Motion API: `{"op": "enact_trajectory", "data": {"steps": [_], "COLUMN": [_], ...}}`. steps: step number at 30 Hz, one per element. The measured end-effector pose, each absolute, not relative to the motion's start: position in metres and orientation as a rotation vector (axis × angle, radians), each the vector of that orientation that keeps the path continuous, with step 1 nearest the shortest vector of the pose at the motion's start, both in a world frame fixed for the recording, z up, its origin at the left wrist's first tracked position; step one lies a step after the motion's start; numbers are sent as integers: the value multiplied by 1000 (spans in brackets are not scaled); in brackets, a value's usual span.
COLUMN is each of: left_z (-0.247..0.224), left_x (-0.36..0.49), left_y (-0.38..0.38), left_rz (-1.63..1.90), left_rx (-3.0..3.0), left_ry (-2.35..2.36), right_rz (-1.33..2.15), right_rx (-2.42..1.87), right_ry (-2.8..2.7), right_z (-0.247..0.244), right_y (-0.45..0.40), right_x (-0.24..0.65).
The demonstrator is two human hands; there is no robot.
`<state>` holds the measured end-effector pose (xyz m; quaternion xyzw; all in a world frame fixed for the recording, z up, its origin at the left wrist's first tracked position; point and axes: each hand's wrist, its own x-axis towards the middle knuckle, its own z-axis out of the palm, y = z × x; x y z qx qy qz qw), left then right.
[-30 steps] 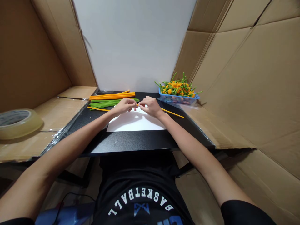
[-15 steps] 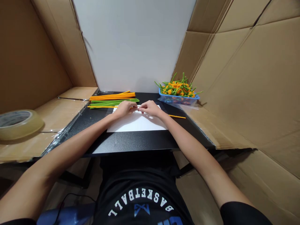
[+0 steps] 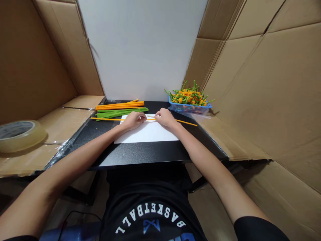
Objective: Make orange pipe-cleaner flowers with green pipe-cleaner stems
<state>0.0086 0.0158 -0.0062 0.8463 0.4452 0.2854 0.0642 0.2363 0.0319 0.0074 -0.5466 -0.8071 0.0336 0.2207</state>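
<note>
Orange pipe cleaner (image 3: 186, 122) lies nine-to-three o'clock.
Left hand (image 3: 134, 120), right hand (image 3: 165, 117) equally near, fingers curled; pinch not determinable.

A wide roll of yellowish tape (image 3: 35, 139) is laid flat on a cardboard ledge (image 3: 60, 124) at the left, a pale wall (image 3: 140, 50) is flanked by tall cardboard panels (image 3: 281, 87), and a blue object (image 3: 80, 231) low at the left is crossed by a dark cable (image 3: 64, 222).

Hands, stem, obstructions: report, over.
Left hand, right hand at long orange stem, grips unclear. Stem spans white paper. Possible snag: stem's left part overlaps green bundle.
</note>
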Motion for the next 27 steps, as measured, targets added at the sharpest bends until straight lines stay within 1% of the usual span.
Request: {"op": "enact_trajectory", "data": {"steps": [5, 10, 13, 15, 18, 20, 22, 25, 27], "left_z": [-4, 7, 18, 25, 28, 24, 18, 9, 6], "left_x": [10, 6, -11, -30, -62, -80, -90, -91, -84], "left_y": [13, 16, 25, 32, 39, 41, 43, 45, 47], "left_rz": [951, 1112, 1272, 1296, 1241, 1137, 952, 678, 627], "left_rx": [2565, 2454, 2334, 2261, 2178, 2149, 2195, 2369, 2510], "left_ry": [1425, 1480, 1568, 1725, 2109, 2305, 2355, 2310, 2274], "right_rz": [96, 48, 1, -44, -97, -84, -22, 83, 126], "right_rx": [-1549, -1593, -1676, -1711, -1732, -1727, -1686, -1594, -1555], "right_ry": [-2216, -2013, -1915, -1870, -1819, -1810, -1834, -1879, -1901], "right_z": [7, 18, 26, 31, 35, 36, 35, 29, 26], "right_y": [29, 25, 23, 23, 25, 27, 30, 34, 37], "right_x": [233, 235, 241, 247, 254, 257, 258, 257, 256]}}
